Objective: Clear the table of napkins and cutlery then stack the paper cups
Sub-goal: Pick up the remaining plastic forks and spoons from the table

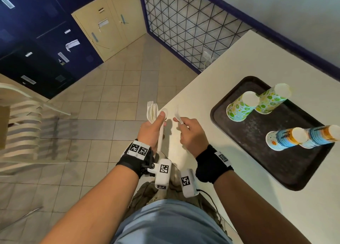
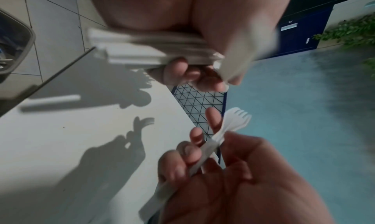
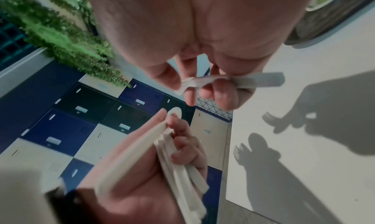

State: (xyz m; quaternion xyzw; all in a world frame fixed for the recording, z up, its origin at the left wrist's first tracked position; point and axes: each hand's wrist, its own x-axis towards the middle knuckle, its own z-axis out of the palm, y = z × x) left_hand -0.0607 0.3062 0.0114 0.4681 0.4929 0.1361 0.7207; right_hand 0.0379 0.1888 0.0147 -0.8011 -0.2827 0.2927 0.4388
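Note:
My left hand (image 1: pixel 156 123) grips a bundle of white plastic cutlery (image 1: pixel 152 111), forks and spoons fanned out above the thumb, just off the table's left edge. My right hand (image 1: pixel 182 124) pinches a single white fork (image 1: pixel 177 113) by its neck, tines pointing away, a short gap to the right of the bundle. The left wrist view shows the bundle (image 2: pixel 154 51) under my left fingers and the fork (image 2: pixel 233 123) in my right hand (image 2: pixel 202 147). Upside-down paper cups stand on the dark tray (image 1: pixel 257 133): green-patterned ones (image 1: pixel 239 107) at the back, blue-and-orange ones (image 1: pixel 283 138) nearer.
The white table (image 1: pixel 239 59) runs along the right, with a wire-mesh panel (image 1: pixel 184 22) beyond its far end. Tiled floor and lockers (image 1: pixel 46 50) lie to the left, and a slatted chair (image 1: pixel 22 124) stands at the far left. A grey-rimmed container (image 2: pixel 18 39) shows beside the table.

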